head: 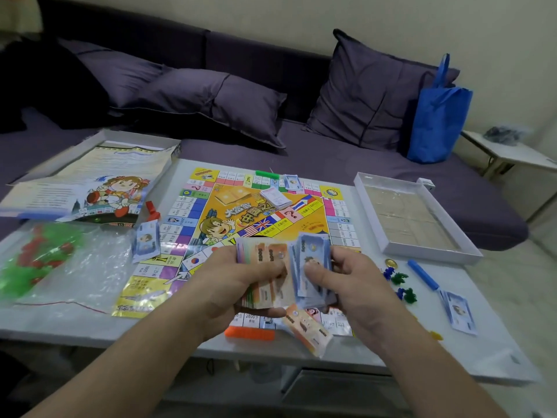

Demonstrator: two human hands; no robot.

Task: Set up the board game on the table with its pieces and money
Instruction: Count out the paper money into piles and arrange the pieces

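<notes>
- The box tray [470,251], white-walled, sits on the right part of the worktop [180,336]; inside it only a beige, creased liner shows.
- The box lid [99,188], printed with a cartoon child, lies at the far left, partly over the worktop edge toward the sofa [271,152].
- A clear plastic bag [75,267] lies on the left of the worktop with green and red plastic pieces [36,254] inside it.
- The game board [262,218] lies open and flat in the middle of the worktop, with a deck of cards [275,198] on its centre.
- The left hand [241,282] grips a thick stack of paper money [265,267] above the near edge of the board, thumb laid across the top note.
- The right hand [349,279] pinches a few blue notes [310,267] just beside that stack, thumb on top.
- An orange note [307,330] lies at the near edge beside an orange bar [250,332].
- Single blue notes lie at the left edge of the board [146,241], at its far edge [291,181] and at the right of the worktop [459,312].
- Small blue and green tokens [401,282], a gold coin [390,262] and a blue bar [423,274] lie right of the board.
- The dark purple sofa behind carries cushions [220,101] and a blue tote bag [438,116]; a small white side table [512,149] stands at the far right.
</notes>
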